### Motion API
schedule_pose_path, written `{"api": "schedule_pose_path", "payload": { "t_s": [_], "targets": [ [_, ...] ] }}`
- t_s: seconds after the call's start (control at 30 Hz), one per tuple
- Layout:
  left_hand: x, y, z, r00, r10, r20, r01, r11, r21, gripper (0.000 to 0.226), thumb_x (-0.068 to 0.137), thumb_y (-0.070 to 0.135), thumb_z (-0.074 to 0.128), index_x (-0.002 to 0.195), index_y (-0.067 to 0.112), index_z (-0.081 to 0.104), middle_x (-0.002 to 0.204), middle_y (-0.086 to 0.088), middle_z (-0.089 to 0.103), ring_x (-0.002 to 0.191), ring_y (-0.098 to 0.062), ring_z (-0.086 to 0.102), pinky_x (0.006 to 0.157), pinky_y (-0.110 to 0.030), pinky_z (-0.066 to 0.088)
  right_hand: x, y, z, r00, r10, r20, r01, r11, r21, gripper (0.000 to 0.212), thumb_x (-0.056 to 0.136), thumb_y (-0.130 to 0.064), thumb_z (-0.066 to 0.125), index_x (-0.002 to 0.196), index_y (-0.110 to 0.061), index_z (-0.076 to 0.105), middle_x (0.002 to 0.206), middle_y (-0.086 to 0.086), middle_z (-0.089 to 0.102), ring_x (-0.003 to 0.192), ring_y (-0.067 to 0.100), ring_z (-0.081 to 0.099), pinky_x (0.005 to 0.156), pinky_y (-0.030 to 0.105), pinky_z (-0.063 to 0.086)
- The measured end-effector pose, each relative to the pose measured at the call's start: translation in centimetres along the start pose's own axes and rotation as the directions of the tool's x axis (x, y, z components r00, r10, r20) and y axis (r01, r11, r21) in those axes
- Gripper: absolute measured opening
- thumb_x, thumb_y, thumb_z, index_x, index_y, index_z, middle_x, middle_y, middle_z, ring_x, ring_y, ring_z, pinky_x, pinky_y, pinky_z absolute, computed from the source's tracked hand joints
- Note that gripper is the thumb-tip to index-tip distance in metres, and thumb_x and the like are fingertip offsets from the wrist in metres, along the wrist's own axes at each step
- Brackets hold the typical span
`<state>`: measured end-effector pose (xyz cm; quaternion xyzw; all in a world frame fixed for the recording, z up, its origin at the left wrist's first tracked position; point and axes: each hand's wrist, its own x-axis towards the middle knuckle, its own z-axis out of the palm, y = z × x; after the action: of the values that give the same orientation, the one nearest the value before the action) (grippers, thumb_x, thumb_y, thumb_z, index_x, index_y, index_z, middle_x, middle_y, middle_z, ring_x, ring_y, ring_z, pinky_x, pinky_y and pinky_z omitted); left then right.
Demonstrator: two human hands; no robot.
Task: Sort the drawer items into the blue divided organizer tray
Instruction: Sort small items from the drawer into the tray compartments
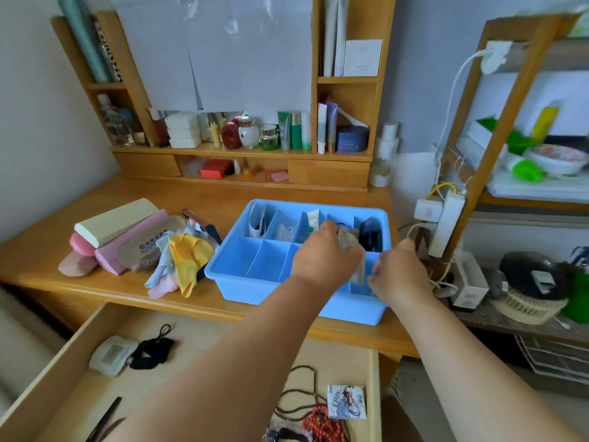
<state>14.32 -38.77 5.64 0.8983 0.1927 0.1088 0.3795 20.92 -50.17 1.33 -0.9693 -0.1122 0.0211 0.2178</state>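
The blue divided organizer tray (242, 291) sits on the wooden desk, with several back compartments holding small items. My left hand (322, 253) grips a flat patterned packet (350, 250) over the tray's right side. My right hand (398, 272) hovers at the tray's front right corner, fingers curled down by the packet's lower end; I cannot tell whether it holds anything. Below, the open drawer (79, 349) contains a pale pouch (110, 355), a black cord (153, 347), bead strings (318, 422) and a printed square packet (346, 401).
Left of the tray lie cloths (185, 260), a pink case (127, 240) and a cream case (118, 220). A shelf unit with cosmetics (251, 132) stands behind. To the right are a power strip (446, 224), cables and a cluttered rack (526, 282).
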Motion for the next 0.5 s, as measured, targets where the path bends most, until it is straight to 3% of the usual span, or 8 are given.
{"api": "schedule_pose_path", "payload": {
  "t_s": [0.13,0.23,0.3,0.37,0.43,0.5],
  "targets": [
    [1.5,-0.7,2.6,0.993,-0.085,0.084,0.064,0.97,0.234,0.026,0.083,0.033,0.055,0.099,0.017,0.042,0.079,0.002,0.054,0.079,-0.025,0.056,0.061,-0.029,0.037,0.0,0.8,0.6,0.999,-0.029,-0.02,0.031,0.997,0.067,0.007,0.081,-0.016,0.064,0.086,-0.021,0.064,0.134,-0.002,0.027,0.094,0.022,0.054,0.071,0.032,0.046],
    [1.9,-1.2,3.8,0.982,-0.14,0.13,0.096,0.95,0.296,0.048,0.082,0.043,0.061,0.115,0.011,0.044,0.111,-0.008,0.057,0.103,-0.028,0.056,0.074,-0.033,0.043,0.3,0.9,0.7,0.997,-0.075,-0.006,0.076,0.995,0.069,0.018,0.078,-0.02,0.068,0.076,-0.036,0.06,0.149,-0.006,0.021,0.127,0.022,0.038,0.076,0.033,0.042],
    [2.0,-1.5,4.6,0.984,-0.118,0.137,0.058,0.924,0.378,0.061,0.084,0.047,0.06,0.125,0.007,0.041,0.125,-0.014,0.047,0.118,-0.032,0.048,0.09,-0.038,0.042,0.6,1.0,0.8,0.993,-0.097,0.071,0.079,0.973,0.215,0.034,0.081,-0.007,0.062,0.068,-0.038,0.061,0.155,-0.008,0.014,0.138,0.022,0.026,0.091,0.037,0.044],
    [1.8,-1.5,4.7,0.977,-0.086,0.197,-0.007,0.904,0.427,0.057,0.088,0.046,0.056,0.125,0.006,0.042,0.128,-0.015,0.044,0.121,-0.032,0.043,0.096,-0.039,0.039,0.9,1.1,1.0,0.986,-0.116,0.12,0.07,0.94,0.334,0.045,0.084,0.004,0.054,0.068,-0.037,0.065,0.158,-0.011,0.008,0.142,0.021,0.019,0.098,0.036,0.04],
    [1.5,-1.7,4.0,0.973,-0.028,0.229,-0.042,0.955,0.294,0.038,0.088,0.042,0.056,0.11,0.011,0.05,0.12,-0.012,0.049,0.109,-0.028,0.05,0.086,-0.036,0.045,1.1,1.2,1.2,0.986,-0.114,0.126,0.059,0.926,0.373,0.043,0.084,0.007,0.053,0.078,-0.032,0.069,0.159,-0.011,0.005,0.143,0.021,0.019,0.098,0.038,0.041],
    [0.6,-2.9,2.6,0.989,0.09,0.116,-0.096,0.994,0.047,0.015,0.088,0.034,0.059,0.088,0.022,0.05,0.102,-0.001,0.052,0.086,-0.015,0.053,0.071,-0.028,0.042,1.2,1.3,1.6,0.985,-0.111,0.135,0.057,0.933,0.355,0.046,0.085,0.008,0.052,0.072,-0.033,0.069,0.159,-0.011,0.003,0.144,0.021,0.017,0.098,0.039,0.042]
  ]
}}
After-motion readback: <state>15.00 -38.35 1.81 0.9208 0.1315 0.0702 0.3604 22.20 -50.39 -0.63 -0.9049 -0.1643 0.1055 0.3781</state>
